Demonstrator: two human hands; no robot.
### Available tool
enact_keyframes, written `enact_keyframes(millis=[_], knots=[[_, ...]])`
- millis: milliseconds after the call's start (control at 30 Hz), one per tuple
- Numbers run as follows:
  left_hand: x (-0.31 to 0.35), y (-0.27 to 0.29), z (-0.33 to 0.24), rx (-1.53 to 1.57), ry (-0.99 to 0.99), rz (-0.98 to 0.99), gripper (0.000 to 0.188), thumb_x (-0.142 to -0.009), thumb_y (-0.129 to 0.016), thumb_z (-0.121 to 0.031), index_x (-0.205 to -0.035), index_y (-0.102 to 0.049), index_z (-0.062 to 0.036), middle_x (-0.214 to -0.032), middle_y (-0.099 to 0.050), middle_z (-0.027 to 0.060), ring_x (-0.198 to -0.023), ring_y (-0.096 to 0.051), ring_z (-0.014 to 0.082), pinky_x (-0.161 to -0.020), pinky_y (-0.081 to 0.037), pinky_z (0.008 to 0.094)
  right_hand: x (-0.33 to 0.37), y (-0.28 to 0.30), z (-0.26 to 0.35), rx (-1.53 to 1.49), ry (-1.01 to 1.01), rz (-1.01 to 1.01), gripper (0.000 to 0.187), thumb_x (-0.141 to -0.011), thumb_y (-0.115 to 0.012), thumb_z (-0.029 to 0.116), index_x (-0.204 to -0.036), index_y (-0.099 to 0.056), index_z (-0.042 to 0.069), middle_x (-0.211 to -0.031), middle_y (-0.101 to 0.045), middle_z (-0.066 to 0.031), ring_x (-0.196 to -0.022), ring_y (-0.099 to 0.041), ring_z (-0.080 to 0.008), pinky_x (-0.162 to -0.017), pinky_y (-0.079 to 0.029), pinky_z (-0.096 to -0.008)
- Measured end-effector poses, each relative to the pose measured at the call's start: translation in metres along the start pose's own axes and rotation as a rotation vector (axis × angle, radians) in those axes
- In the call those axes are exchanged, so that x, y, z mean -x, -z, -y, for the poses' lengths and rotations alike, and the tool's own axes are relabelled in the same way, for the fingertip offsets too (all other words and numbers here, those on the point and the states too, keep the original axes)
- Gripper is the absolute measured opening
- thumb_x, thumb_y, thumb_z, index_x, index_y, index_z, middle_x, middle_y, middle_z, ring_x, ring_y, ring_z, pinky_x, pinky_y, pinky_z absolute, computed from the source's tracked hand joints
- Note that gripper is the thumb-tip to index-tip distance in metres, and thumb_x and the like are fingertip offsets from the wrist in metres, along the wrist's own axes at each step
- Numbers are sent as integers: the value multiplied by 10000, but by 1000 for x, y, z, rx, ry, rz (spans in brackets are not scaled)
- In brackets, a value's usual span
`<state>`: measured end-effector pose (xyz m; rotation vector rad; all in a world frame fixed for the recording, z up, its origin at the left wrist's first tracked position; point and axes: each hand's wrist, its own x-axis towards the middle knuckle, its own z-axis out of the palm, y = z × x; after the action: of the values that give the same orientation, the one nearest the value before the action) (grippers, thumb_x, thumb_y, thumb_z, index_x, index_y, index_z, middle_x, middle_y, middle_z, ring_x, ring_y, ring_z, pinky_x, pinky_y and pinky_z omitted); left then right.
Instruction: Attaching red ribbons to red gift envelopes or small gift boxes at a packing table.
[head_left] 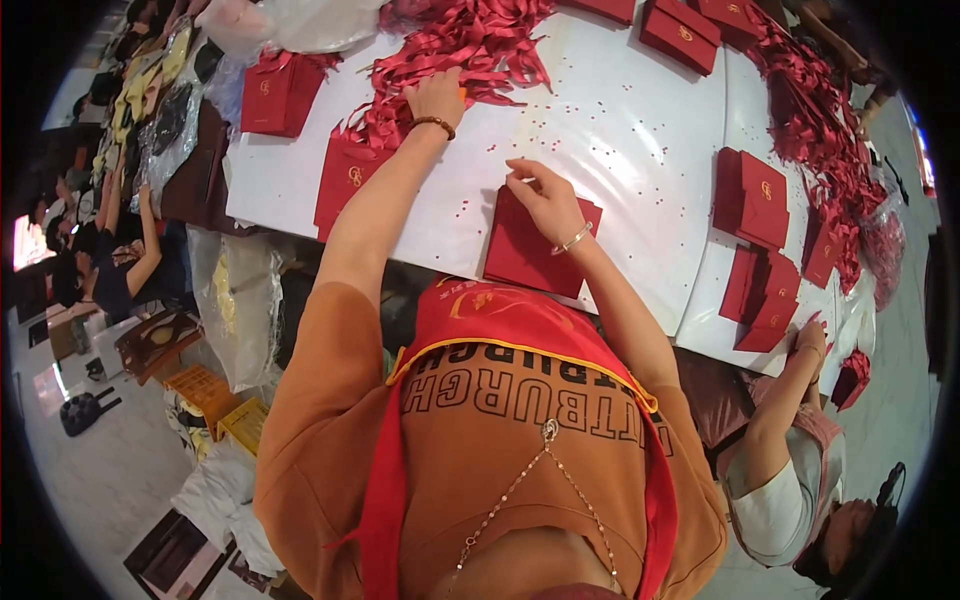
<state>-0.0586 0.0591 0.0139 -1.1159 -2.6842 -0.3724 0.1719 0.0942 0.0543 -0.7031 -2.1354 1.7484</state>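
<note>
My left hand (436, 98), with a brown bead bracelet, reaches into a heap of red ribbons (480, 40) at the far side of the white table. Its fingers curl down onto ribbon there, the tips partly hidden, and a small orange patch shows beside them. Nearer to me, my right hand (550, 205) hovers over a stack of flat red paper bags (530, 250) at the table's front edge. Thumb and forefinger are apart, and nothing shows between them. Beside my left forearm lies another red paper bag (345, 180) with a gold emblem and ribbons at its top.
Red bags (270, 95) stand at the far left; more bags (752, 197) lie on the right beside another ribbon heap (805, 110). Small red dots are scattered over the white tabletop (640, 190). A person's hand (810, 345) works at the right edge. Plastic-wrapped goods (235, 300) are at left.
</note>
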Motion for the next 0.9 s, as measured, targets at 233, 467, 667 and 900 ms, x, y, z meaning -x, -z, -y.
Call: enact_keyframes(millis=[233, 467, 667, 900], knots=[[52, 0, -6, 379, -285, 301, 192, -777, -508, -142, -928, -612, -87, -868, -614, 121, -824, -579, 299, -688, -450, 406, 27, 34, -23, 61, -9, -129, 227, -815, -559, 110, -1028, -584, 36, -833, -628, -114, -686, -592, -177, -636, -470, -266], [105, 51, 15, 323, -278, 644, 177, -783, -521, -188, -880, -602, -65, -841, -612, 119, -789, -587, 287, -689, -459, 371, 33, 53, -30, 262, 82, -177, 240, -821, -572, 116, -1047, -578, 36, -850, -624, -83, -701, -586, -139, -648, -465, -251], [69, 49, -26, 360, -196, 545, 254, -800, -531, -307, -966, -569, -118, -943, -569, 139, -867, -562, 296, -723, -450, 400, 27, 45, -31, 581, 307, -199, 235, -749, -616, 143, -967, -590, 59, -851, -599, -79, -805, -541, -257, -699, -430, -335], [75, -3, -39, 448, -319, 391, 187, -807, -543, -244, -884, -549, -74, -866, -537, 129, -791, -544, 307, -694, -436, 409, 26, 19, -40, 901, 276, -136, 454, -705, -649, 362, -1061, -562, 94, -1073, -531, -54, -961, -478, -253, -771, -375, -373]])
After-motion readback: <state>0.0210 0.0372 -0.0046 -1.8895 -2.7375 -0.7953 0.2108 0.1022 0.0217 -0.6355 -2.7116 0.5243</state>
